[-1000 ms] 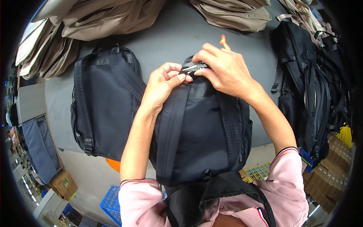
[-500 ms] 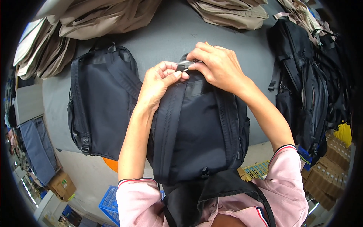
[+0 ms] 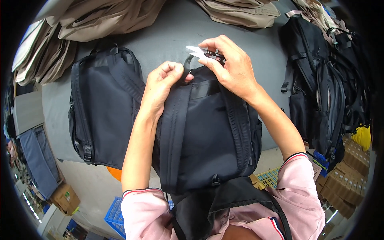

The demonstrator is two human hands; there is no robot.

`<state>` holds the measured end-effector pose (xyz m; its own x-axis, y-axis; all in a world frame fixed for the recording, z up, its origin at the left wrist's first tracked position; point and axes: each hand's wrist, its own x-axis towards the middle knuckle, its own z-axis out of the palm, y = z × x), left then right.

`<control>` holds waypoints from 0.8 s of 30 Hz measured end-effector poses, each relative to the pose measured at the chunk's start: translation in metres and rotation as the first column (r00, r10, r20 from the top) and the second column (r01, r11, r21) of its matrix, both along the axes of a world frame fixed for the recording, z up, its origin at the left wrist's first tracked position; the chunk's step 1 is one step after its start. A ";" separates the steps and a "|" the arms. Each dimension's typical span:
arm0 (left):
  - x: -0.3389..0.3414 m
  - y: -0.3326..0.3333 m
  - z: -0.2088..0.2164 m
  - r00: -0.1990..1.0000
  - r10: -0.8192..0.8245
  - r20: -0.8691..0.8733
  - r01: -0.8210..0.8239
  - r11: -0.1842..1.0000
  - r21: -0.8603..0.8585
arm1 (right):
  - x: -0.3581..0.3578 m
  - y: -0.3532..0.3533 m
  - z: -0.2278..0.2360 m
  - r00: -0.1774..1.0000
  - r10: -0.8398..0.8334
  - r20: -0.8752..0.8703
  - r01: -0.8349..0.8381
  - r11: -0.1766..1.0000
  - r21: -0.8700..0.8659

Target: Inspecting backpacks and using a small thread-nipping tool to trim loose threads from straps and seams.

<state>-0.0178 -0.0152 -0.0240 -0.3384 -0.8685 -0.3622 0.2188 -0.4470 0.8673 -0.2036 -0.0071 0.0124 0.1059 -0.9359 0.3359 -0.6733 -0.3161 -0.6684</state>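
A black backpack (image 3: 206, 134) lies in front of me with its shoulder straps facing up and its top pointing away. At its top edge my left hand (image 3: 165, 82) pinches the carry handle (image 3: 187, 64) between thumb and fingers. My right hand (image 3: 232, 66) grips a pair of thread snips (image 3: 205, 53), black at the handle with bright metal blades. The blades are parted and point left, just above the handle loop, apart from the fabric. Part of the snips is hidden inside my right palm.
Another black backpack (image 3: 108, 108) lies to the left. Beige bags (image 3: 112, 20) are stacked along the far side of the grey table (image 3: 168, 36). More black backpacks (image 3: 316, 80) pile up at the right. Below the table edge stand a blue crate (image 3: 116, 216) and cardboard boxes (image 3: 346, 180).
The snips have moved up and away from the handle, and their blades now show fully. My left hand has shifted slightly left, still on the handle.
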 end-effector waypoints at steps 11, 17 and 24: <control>0.004 -0.004 -0.017 0.937 0.345 -0.058 -0.340 0.937 0.087 | 0.018 0.032 -0.023 0.952 0.149 -0.269 -0.110 0.982 0.154; 0.029 0.027 -0.005 0.917 0.398 -0.008 -0.392 0.899 -0.194 | -0.020 0.047 -0.014 0.837 -0.204 0.509 0.056 0.956 0.289; 0.021 0.064 0.021 0.466 0.393 0.793 0.294 0.776 -0.558 | -0.028 0.066 -0.010 0.983 -0.054 0.177 0.029 0.989 0.146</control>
<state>0.0036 0.0491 -0.0035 -0.1108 -0.9857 0.1269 -0.7530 0.1666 0.6366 -0.2316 0.0591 0.0028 0.0160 -0.9777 0.2096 -0.5486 -0.1838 -0.8157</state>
